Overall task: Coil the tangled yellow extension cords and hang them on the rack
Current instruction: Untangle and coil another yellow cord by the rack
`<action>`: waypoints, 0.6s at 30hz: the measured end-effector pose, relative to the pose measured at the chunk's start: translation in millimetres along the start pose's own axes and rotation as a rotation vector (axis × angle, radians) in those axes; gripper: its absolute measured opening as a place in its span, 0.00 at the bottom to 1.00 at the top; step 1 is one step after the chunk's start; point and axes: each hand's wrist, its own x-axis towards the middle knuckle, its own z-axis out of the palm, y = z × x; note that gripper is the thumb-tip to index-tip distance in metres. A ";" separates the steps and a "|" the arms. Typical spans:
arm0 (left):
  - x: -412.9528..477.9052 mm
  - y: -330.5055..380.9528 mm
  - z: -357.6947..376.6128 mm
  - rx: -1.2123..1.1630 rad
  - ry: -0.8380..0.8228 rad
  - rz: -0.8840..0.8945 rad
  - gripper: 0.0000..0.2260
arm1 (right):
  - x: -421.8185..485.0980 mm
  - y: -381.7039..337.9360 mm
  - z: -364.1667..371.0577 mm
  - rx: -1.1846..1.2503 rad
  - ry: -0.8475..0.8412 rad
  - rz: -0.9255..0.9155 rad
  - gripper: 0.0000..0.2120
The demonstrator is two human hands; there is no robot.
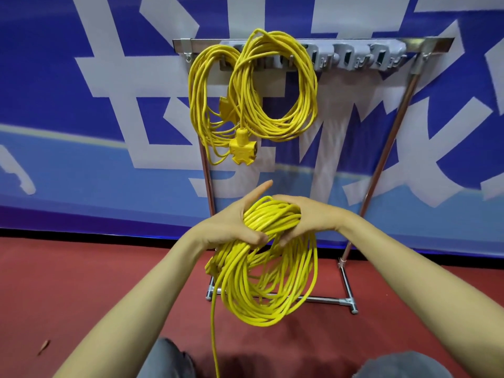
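I see both hands gripping 1 yellow coil (268, 271) at its top, in front of the rack (321, 43). My left hand (231, 223) curls round the bundle's left side, forefinger sticking out; my right hand (305, 216) wraps the right side. The loops hang below them, 1 strand trailing down. 2 hung coils (253, 94) sit on the rack's hooks.

an indoor hall or event-style space: a large blue banner (54, 77) with big white characters covers the wall behind the freestanding metal rack (341, 41), and dull red flooring (81, 282) spreads beneath it.
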 end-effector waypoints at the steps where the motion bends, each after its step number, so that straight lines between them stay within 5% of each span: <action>1: -0.2 1.4 0.1 0.010 -0.006 -0.032 0.47 | -2.3 -0.8 -2.4 0.007 -0.048 0.025 0.37; 7: 0.5 7.5 -5.8 0.164 -0.021 -0.142 0.43 | -15.6 -12.3 1.9 -0.002 -0.059 0.081 0.35; 12: 5.2 9.0 -5.1 0.272 -0.012 -0.180 0.34 | -7.4 -31.4 9.5 -0.307 0.010 0.068 0.37; 18: 6.2 12.8 -10.9 0.391 0.122 -0.152 0.37 | -2.5 -32.4 28.6 -0.212 0.348 0.059 0.24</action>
